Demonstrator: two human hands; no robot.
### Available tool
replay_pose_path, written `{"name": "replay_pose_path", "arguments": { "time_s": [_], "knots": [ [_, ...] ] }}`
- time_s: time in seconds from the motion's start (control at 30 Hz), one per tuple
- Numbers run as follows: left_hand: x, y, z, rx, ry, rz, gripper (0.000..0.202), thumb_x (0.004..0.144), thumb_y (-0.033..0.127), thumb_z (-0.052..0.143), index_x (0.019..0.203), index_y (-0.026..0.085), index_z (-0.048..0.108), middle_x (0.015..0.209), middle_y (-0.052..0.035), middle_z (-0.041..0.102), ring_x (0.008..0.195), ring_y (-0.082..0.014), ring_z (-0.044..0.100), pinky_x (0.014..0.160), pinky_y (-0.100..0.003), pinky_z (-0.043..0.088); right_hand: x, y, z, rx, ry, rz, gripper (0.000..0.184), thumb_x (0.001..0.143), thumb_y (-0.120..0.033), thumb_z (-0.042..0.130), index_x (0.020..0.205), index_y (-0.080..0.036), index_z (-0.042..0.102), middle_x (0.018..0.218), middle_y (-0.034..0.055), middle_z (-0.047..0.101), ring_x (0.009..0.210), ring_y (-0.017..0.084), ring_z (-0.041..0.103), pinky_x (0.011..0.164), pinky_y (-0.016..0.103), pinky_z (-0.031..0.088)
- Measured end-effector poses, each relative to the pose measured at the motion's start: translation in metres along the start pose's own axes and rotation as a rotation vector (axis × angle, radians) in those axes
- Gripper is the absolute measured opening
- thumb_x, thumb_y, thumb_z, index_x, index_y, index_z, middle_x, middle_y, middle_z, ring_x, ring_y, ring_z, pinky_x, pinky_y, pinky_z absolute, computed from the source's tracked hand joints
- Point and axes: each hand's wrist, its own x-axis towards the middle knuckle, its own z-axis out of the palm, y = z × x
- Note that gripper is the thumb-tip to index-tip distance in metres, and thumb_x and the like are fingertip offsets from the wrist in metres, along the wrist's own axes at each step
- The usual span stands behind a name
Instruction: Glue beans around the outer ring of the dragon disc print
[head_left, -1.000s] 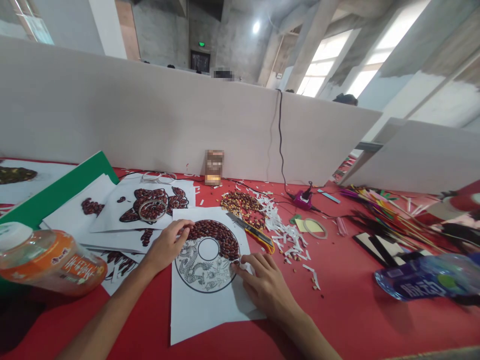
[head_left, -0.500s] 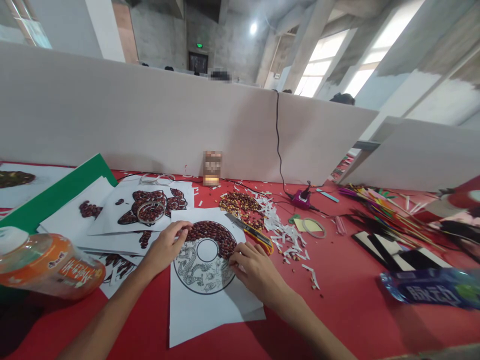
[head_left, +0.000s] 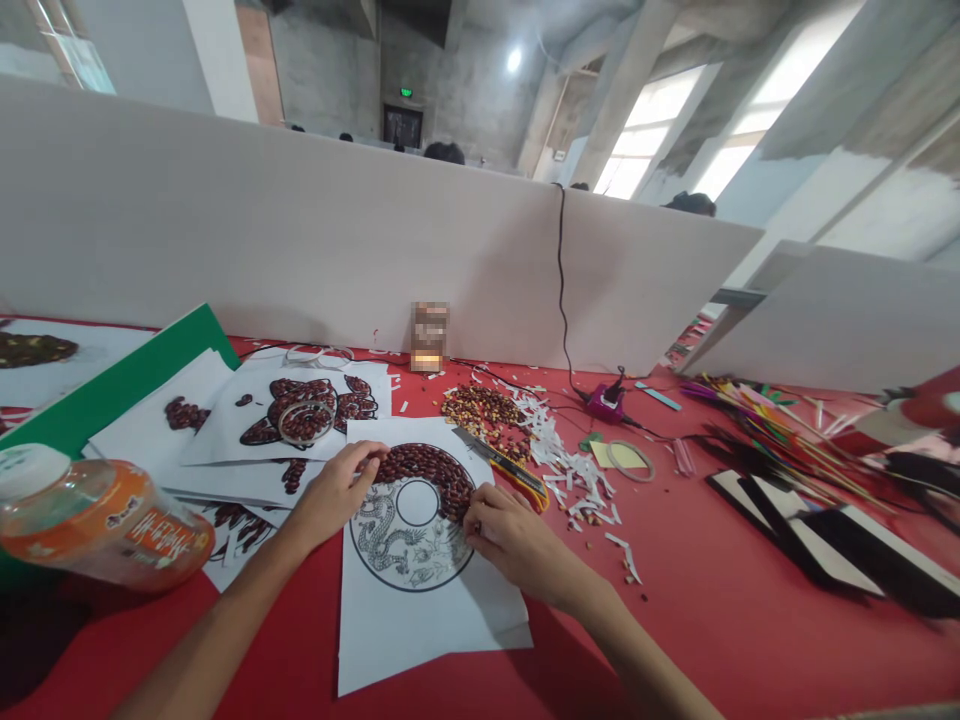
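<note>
In the head view a sheet of white paper lies before me, printed with a ring-shaped dragon drawing. Dark red beans fill the upper and right part of the ring. My left hand rests at the sheet's upper left edge beside the beans, fingers loosely stretched, with a gap to the thumb. Over the ring's right side, my right hand has its fingertips drawn together at the end of the bean band; whatever is between them is hidden. A yellow utility knife lies just beyond it.
Loose beans and white paper scraps are scattered behind the knife. Bean-covered sheets, a green board and an orange-labelled bottle stand left. Black-and-white strips lie right. A white partition runs behind.
The blue-labelled bottle at the right has gone from view, leaving the black-and-white strips uncovered. My right hand's fingertips have drawn closer together; my left hand stays in place.
</note>
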Motion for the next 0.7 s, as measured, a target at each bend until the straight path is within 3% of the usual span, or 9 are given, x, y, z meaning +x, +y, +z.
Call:
{"name": "replay_pose_path", "arguments": {
  "time_s": [0.2,0.5,0.7],
  "knots": [
    [0.000,0.001,-0.001,0.000,-0.001,0.005,0.034,0.099,0.038,0.042,0.120,0.024,0.064,0.121,-0.0080,0.069,0.109,-0.0234,0.065,0.093,-0.038,0.055,-0.002,-0.004,0.003,-0.022,0.003,0.000,0.012,0.092,-0.009,0.060,0.090,-0.022,0.059,0.106,0.0037,0.060,0.097,0.019,0.060,0.090,0.035,0.047],
    [0.000,0.002,-0.001,0.005,0.000,0.003,0.031,0.099,0.038,0.042,0.117,0.024,0.063,0.121,-0.0073,0.068,0.110,-0.0225,0.065,0.094,-0.036,0.054,-0.009,-0.004,0.007,0.066,0.223,0.101,0.015,0.093,-0.008,0.057,0.092,-0.023,0.059,0.103,0.0048,0.060,0.096,0.020,0.061,0.085,0.033,0.051],
    [0.000,0.002,0.000,0.000,0.002,0.005,0.031,0.099,0.038,0.041,0.117,0.024,0.063,0.121,-0.0073,0.068,0.112,-0.0226,0.064,0.096,-0.037,0.053,-0.004,-0.008,0.022,-0.076,0.245,0.112,0.011,0.091,-0.013,0.064,0.087,-0.022,0.063,0.098,0.0038,0.063,0.089,0.021,0.063,0.084,0.037,0.050]
  ]
}}
